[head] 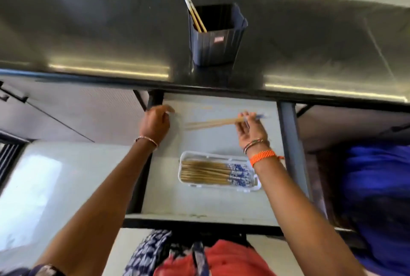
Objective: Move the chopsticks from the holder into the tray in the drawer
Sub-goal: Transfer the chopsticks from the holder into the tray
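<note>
A dark square holder stands on the steel counter with a pair of chopsticks leaning in its left corner. Below it the drawer is pulled out. A white tray lies in the drawer, filled with several wooden chopsticks whose blue patterned ends point right. My right hand hovers above the drawer behind the tray, pinching a few chopsticks by their blue ends, tips pointing left. My left hand rests at the drawer's far left corner, fingers curled, holding nothing I can see.
The steel counter runs across the top with its front edge over the drawer's back. Dark drawer rails flank the sides. A blue cloth shape sits at the right. My red and patterned clothing is close to the drawer front.
</note>
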`<state>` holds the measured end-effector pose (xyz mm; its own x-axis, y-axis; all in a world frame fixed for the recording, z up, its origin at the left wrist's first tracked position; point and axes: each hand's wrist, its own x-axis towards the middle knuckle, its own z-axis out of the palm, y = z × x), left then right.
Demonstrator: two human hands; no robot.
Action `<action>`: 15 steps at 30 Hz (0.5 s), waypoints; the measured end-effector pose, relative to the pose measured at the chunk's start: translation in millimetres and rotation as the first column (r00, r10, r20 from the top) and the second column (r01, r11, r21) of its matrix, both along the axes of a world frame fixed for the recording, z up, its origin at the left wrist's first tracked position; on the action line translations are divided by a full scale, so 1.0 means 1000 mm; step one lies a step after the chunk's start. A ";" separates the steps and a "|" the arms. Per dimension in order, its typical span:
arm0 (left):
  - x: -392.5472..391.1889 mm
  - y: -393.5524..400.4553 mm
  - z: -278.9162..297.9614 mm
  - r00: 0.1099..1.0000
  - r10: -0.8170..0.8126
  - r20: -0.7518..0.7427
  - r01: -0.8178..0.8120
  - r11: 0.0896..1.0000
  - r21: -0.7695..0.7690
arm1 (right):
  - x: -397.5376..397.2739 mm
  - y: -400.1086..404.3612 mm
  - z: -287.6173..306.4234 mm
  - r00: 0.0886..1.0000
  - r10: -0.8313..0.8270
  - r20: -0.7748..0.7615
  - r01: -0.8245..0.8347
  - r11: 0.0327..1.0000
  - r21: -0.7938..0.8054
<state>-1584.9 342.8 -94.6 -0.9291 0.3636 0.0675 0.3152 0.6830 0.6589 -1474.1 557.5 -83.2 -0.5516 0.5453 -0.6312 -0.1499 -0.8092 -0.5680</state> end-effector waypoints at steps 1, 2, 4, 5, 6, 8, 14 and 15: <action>0.018 -0.005 -0.012 0.999 0.000 0.054 0.000 1.000 -0.012 | 0.015 -0.008 -0.022 0.998 -0.006 0.066 0.007 1.000 -0.020; 0.035 -0.010 -0.025 0.994 -0.006 0.113 0.008 1.000 -0.025 | 0.026 -0.014 -0.040 0.994 -0.009 0.112 0.013 0.999 -0.037; 0.059 -0.014 -0.048 0.971 0.012 0.239 -0.004 0.999 -0.038 | 0.042 -0.026 -0.066 0.982 0.001 0.187 0.008 0.999 -0.045; 0.067 -0.015 -0.055 0.950 0.051 0.308 -0.037 0.998 -0.050 | 0.045 -0.030 -0.074 0.973 0.005 0.229 0.003 0.999 -0.035; 0.073 -0.015 -0.060 0.926 0.095 0.365 -0.075 0.995 -0.070 | 0.047 -0.034 -0.080 0.962 0.005 0.273 -0.002 1.000 -0.010; 0.078 -0.016 -0.068 0.886 0.133 0.443 -0.094 0.990 -0.109 | 0.046 -0.040 -0.084 0.941 0.003 0.337 -0.018 0.999 0.042; 0.084 -0.015 -0.078 0.767 0.151 0.623 -0.116 0.989 -0.097 | 0.047 -0.043 -0.080 0.893 -0.174 0.416 0.154 0.985 0.082; 0.085 -0.015 -0.080 0.744 0.157 0.649 -0.136 0.987 -0.083 | 0.050 -0.047 -0.080 0.882 -0.189 0.432 0.179 0.982 0.063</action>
<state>-1500.4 328.3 -174.6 -0.7854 0.2109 -0.5820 -0.2892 0.7062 0.6462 -1423.7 510.8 -163.6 -0.1131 0.6257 -0.7718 -0.0295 -0.7785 -0.6269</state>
